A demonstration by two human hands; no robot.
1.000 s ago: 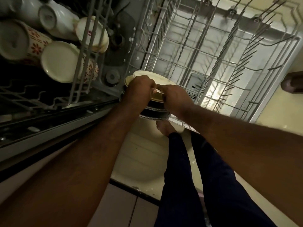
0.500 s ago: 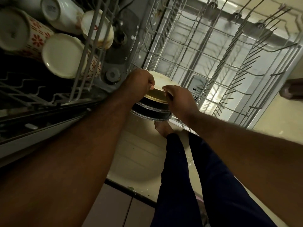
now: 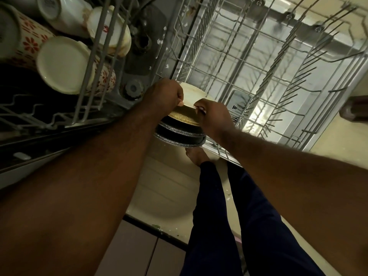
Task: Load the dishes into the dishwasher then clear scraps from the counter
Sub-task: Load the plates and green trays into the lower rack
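Dish stack (image 3: 179, 134) at near corner of lower rack (image 3: 258, 76); top pale plate (image 3: 191, 94) now tipped up off it (lay flatter half a sec ago). L hand (image 3: 163, 94) & R hand (image 3: 213, 116) both pinch its near rim. Likely next: slot plate btwn tines.

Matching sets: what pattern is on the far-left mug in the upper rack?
The mug has red flowers on cream; the head view shows it best.
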